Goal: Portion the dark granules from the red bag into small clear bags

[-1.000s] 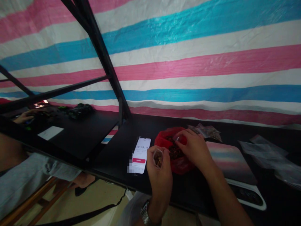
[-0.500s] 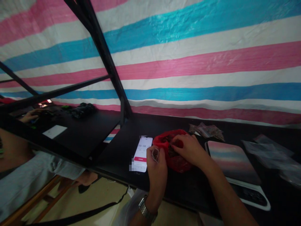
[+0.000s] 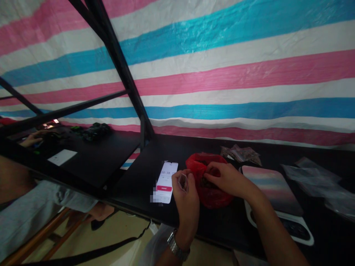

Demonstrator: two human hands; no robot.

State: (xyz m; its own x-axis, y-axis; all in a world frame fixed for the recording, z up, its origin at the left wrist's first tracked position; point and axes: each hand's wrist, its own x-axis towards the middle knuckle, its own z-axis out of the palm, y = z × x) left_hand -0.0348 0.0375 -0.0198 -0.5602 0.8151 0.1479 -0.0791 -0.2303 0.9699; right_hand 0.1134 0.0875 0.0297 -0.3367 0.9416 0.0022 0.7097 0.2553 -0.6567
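My left hand [image 3: 188,203] is closed round a small clear plastic bag [image 3: 183,182], whose mouth points up and shows brown contents. Directly beside it on the black table stands an open red plastic bag [image 3: 215,199] holding dark brown bits. My right hand [image 3: 230,180] reaches over the rim of the red bag, thumb and fingers pinched together down at the bits. What lies between those fingertips is too dark to make out.
A phone [image 3: 167,181] with a running timer lies left of my hands. On the right are a digital scale [image 3: 273,190] and flat clear bags [image 3: 313,177]; filled small bags [image 3: 241,154] lie behind. Beyond the black frame post [image 3: 124,74], another person sits at the adjoining table [image 3: 111,155].
My right hand has dipped slightly lower into the red bag, its fingers drawn closer together. The red bag's rim has shifted a little. The small bag stays in my left hand.
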